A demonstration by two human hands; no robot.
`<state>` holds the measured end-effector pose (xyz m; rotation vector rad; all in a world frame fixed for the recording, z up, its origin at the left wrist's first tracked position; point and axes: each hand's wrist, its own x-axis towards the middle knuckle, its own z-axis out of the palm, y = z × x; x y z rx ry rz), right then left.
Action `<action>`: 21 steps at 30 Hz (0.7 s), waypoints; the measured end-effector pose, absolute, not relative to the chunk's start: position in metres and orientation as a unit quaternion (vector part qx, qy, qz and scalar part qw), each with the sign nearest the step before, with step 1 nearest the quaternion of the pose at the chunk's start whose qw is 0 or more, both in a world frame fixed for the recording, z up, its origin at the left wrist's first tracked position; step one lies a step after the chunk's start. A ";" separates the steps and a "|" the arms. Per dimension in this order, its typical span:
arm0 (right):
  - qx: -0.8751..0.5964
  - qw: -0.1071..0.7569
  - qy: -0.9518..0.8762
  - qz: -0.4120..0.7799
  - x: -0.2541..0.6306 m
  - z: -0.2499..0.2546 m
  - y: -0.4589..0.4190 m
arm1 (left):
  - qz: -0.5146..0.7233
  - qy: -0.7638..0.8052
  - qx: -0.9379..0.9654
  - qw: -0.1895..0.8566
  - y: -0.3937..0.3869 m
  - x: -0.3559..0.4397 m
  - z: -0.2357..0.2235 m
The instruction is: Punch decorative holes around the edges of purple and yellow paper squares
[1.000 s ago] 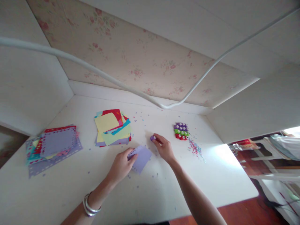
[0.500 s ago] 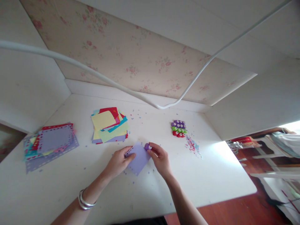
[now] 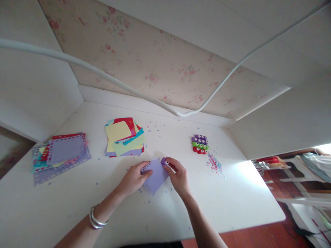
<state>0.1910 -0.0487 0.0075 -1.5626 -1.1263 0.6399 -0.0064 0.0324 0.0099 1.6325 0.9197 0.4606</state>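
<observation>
Right hand partly hides the purple punch.

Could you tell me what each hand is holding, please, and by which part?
The left hand holds the purple paper by a punched edge, thumb on top; the right hand pinches the small purple punch near its eye.

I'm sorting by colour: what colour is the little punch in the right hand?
The punch is purple; it shows best in the head view.
</observation>
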 end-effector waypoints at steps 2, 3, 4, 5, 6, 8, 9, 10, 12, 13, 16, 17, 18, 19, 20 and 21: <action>-0.653 0.527 -0.476 0.265 0.191 0.008 -0.048 | 0.198 0.394 0.695 0.568 0.033 -0.006 0.009; -0.653 0.526 -0.479 0.261 0.190 0.009 -0.048 | 0.198 0.395 0.695 0.567 0.033 -0.006 0.009; -0.654 0.524 -0.481 0.256 0.190 0.009 -0.048 | 0.198 0.397 0.695 0.566 0.033 -0.006 0.008; -0.657 0.521 -0.483 0.252 0.190 0.009 -0.048 | 0.197 0.398 0.695 0.566 0.033 -0.006 0.008; -0.661 0.517 -0.483 0.249 0.190 0.009 -0.048 | 0.197 0.399 0.694 0.566 0.033 -0.006 0.008; -0.670 0.508 -0.482 0.248 0.190 0.009 -0.048 | 0.198 0.397 0.692 0.570 0.033 -0.007 0.007; -0.673 0.503 -0.481 0.248 0.189 0.009 -0.048 | 0.199 0.395 0.691 0.572 0.033 -0.007 0.007; -0.676 0.500 -0.481 0.247 0.189 0.009 -0.048 | 0.200 0.393 0.691 0.573 0.033 -0.007 0.007; -0.679 0.499 -0.482 0.241 0.189 0.008 -0.048 | 0.202 0.394 0.691 0.571 0.034 -0.007 0.007; -0.677 0.502 -0.482 0.238 0.189 0.008 -0.049 | 0.202 0.396 0.692 0.569 0.034 -0.007 0.008; -0.666 0.515 -0.486 0.233 0.189 0.008 -0.049 | 0.201 0.403 0.695 0.561 0.035 -0.007 0.008; -0.663 0.517 -0.488 0.233 0.190 0.008 -0.049 | 0.199 0.406 0.698 0.556 0.035 -0.007 0.009; -0.662 0.517 -0.491 0.232 0.190 0.008 -0.050 | 0.198 0.407 0.701 0.550 0.035 -0.007 0.009; -0.662 0.515 -0.493 0.231 0.190 0.008 -0.050 | 0.197 0.408 0.705 0.546 0.035 -0.007 0.009; -0.663 0.513 -0.494 0.231 0.190 0.008 -0.050 | 0.196 0.408 0.708 0.543 0.035 -0.007 0.009; -0.663 0.512 -0.495 0.230 0.190 0.008 -0.051 | 0.196 0.407 0.710 0.540 0.035 -0.007 0.009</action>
